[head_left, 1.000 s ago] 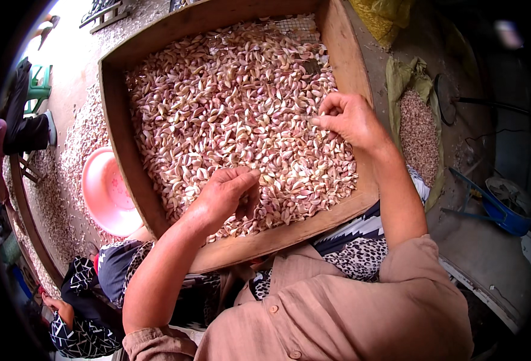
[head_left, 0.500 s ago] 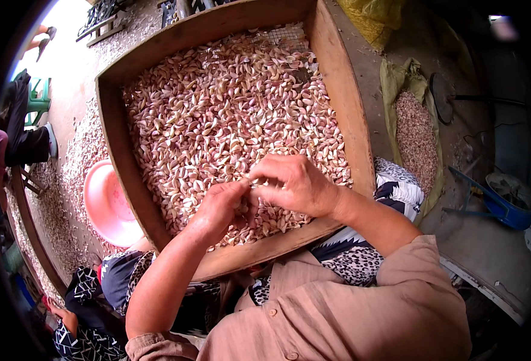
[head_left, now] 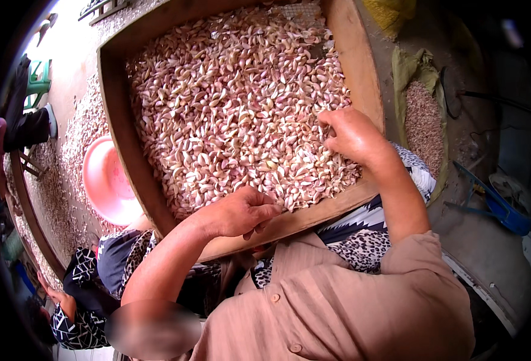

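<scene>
A pink basin [head_left: 106,177] stands beside the wooden tray [head_left: 118,114], where garlic cloves [head_left: 235,114] lie spread; the left hand [head_left: 240,213] curls by its near edge, the right hand [head_left: 355,137] over cloves (whether either grips one, I cannot tell).

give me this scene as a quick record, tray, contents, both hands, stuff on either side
tray: wooden-sided, wire mesh showing toward the far right corner
contents: many loose garlic cloves
left hand: at the near edge, fingers bent, grip unclear
right hand: over the cloves near the right side, fingers curled, grip unclear
left side: pink basin, green stool
right side: open green sack, yellow sack
</scene>
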A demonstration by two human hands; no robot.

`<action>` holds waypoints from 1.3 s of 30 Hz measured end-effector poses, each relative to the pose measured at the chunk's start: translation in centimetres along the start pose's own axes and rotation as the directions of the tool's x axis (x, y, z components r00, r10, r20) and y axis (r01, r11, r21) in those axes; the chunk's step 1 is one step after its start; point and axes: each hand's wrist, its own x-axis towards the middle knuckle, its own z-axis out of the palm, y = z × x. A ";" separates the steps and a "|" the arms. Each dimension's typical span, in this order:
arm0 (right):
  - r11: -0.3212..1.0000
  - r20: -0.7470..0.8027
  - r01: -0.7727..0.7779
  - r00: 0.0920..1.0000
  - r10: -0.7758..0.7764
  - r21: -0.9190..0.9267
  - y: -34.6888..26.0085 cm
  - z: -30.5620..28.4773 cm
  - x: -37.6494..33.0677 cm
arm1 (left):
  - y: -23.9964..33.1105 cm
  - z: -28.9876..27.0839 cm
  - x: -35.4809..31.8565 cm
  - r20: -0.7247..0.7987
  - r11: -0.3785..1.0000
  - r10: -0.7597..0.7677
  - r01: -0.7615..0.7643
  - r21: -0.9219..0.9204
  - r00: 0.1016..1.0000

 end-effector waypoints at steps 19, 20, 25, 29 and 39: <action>0.969 0.433 0.247 0.876 -0.213 -0.024 -2.4 1.1 -7.2 | 1.5 0.1 -1.7 0.012 0.941 -0.048 0.041 0.336 0.999; 0.961 0.422 0.277 0.871 -0.250 -0.003 -1.4 2.1 -7.6 | 1.4 0.1 -1.6 0.012 0.936 -0.051 0.044 0.350 0.999; 0.923 0.415 0.374 0.828 -0.377 0.092 -1.3 3.4 -6.4 | 0.6 0.6 -1.3 0.032 0.930 0.032 -0.041 0.365 0.999; 0.926 0.476 0.373 0.804 -0.357 0.065 -2.8 3.9 -3.8 | 1.0 0.3 -1.4 0.071 0.930 0.041 -0.064 0.361 0.997; 0.889 0.090 0.411 0.896 -0.435 0.204 -5.5 -0.1 7.7 | 2.6 -0.3 -1.2 -0.006 0.937 -0.081 0.078 0.339 0.997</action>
